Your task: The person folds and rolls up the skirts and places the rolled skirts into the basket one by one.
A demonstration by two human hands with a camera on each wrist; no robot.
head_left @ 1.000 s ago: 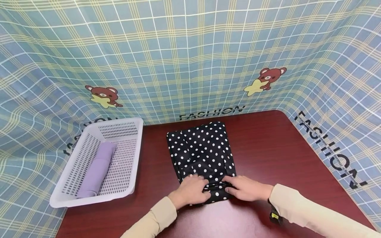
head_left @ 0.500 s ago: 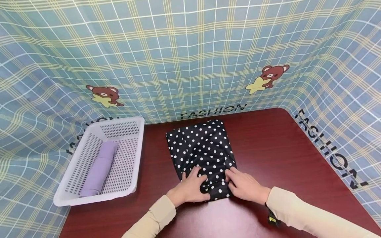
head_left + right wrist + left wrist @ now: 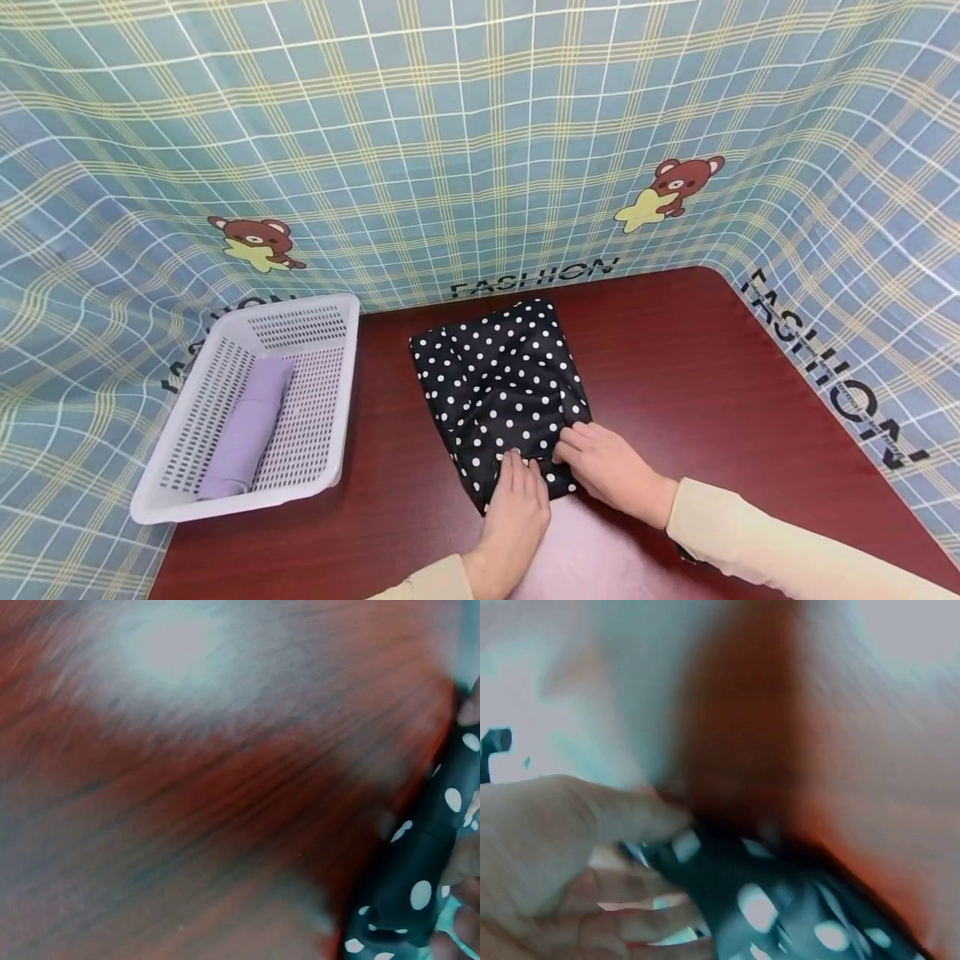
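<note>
I count one black polka-dot cloth point(image 3: 501, 390), folded, lying on the dark red table point(image 3: 675, 367) near its middle. Two hands work at the near edge of this cloth. My left hand point(image 3: 517, 510) lies at the near edge with the fingers curled on the fabric; the left wrist view, though blurred, shows the thumb and fingers point(image 3: 622, 817) pinching the dotted cloth point(image 3: 780, 900). My right hand point(image 3: 609, 465) has its fingers bent over the near right corner, holding the fabric; the right wrist view is blurred and shows only a strip of the cloth point(image 3: 420, 862). To the left stands one white basket point(image 3: 333, 400), with one lilac rolled cloth point(image 3: 247, 429) inside it. On the checked backdrop point(image 3: 450, 125) I see two bears.
</note>
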